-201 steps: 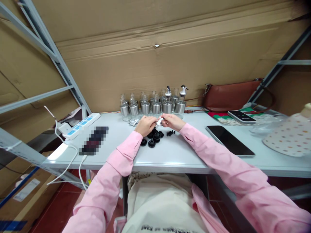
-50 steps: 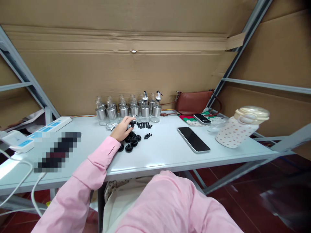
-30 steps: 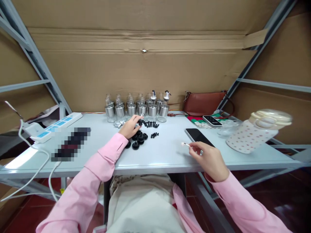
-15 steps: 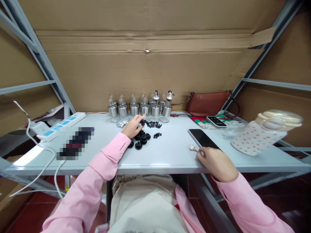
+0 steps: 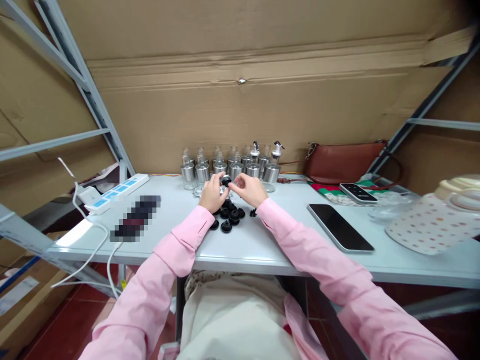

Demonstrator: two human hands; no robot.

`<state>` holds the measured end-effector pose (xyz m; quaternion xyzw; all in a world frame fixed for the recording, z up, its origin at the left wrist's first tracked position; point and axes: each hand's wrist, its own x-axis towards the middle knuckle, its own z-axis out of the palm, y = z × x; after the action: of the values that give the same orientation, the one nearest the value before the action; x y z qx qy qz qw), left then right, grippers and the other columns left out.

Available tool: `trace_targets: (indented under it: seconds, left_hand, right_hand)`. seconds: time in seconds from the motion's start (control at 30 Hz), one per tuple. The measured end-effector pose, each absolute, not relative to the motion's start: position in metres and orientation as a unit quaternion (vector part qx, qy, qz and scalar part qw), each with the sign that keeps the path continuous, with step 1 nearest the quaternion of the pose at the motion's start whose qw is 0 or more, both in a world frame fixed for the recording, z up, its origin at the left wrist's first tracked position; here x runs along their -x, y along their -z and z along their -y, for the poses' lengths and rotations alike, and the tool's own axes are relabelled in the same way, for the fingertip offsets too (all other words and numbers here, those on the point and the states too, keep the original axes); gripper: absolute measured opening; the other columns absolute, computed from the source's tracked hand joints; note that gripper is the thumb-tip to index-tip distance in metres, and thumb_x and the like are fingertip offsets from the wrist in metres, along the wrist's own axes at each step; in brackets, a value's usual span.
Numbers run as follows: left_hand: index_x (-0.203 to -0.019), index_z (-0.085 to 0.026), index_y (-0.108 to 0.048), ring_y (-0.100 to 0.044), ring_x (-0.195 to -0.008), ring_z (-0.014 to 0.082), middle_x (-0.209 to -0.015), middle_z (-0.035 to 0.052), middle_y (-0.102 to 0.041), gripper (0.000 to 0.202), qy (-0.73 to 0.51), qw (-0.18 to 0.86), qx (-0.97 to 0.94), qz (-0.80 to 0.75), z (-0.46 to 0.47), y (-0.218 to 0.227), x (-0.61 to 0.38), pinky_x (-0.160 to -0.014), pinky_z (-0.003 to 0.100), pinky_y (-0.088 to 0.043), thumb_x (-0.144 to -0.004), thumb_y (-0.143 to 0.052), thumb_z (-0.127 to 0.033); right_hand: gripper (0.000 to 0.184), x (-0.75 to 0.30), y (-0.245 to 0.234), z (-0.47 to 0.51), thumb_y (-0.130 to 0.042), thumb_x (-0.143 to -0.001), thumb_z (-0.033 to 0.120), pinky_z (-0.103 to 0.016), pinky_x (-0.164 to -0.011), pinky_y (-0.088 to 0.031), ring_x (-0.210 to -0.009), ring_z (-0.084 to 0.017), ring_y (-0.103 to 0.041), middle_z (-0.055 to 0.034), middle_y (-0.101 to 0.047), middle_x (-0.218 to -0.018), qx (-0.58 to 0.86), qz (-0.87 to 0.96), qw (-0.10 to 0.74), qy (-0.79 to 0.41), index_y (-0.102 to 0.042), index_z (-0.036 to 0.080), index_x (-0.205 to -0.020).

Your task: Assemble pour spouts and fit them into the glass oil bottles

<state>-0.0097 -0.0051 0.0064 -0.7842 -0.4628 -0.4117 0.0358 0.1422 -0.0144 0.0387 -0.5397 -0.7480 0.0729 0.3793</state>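
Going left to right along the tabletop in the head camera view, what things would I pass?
White power strip → row of small steel-and-glass bottles → brown bag → black phone → dotted container.

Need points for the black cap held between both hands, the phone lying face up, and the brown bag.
black cap [image 5: 225,181], head view, on its round top between the fingertips.
phone [image 5: 339,227], head view, middle of the dark screen.
brown bag [image 5: 343,162], head view, centre of its front leather panel.
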Motion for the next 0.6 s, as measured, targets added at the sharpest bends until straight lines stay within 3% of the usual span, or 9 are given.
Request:
trace_targets:
  seconds: [0.27, 0.6]
  left_hand:
    - [-0.113, -0.015, -0.043, -0.053, -0.092, 0.0193, -0.105, 0.0099, -0.051, 0.037, 0.463, 0.017, 0.765, 0.448, 0.000, -0.002, 0.011, -0.085, 0.034, -0.042, -0.077, -0.052, -0.018]
    - [-0.117, -0.016, -0.047, -0.055, -0.092, 0.0168, -0.100, 0.0071, -0.055, 0.033, 0.441, 0.027, 0.794, 0.416, -0.002, -0.004, 0.015, -0.086, 0.030, -0.040, -0.084, -0.044, -0.013]
  right_hand:
    - [0.017, -0.122, -0.019, 0.009, -0.057, -0.071, 0.033, -0.028, -0.068, -0.048, -0.064, -0.015, -0.060, -0.0033, -0.065, -0.068, 0.474, 0.707, 0.500, -0.158, -0.056, 0.017, -0.074]
    - [0.018, -0.143, -0.014, 0.003, -0.056, -0.069, 0.026, -0.030, -0.064, -0.050, -0.070, -0.017, -0.061, -0.0049, -0.065, -0.075, 0.424, 0.734, 0.520, -0.104, -0.059, 0.017, -0.084]
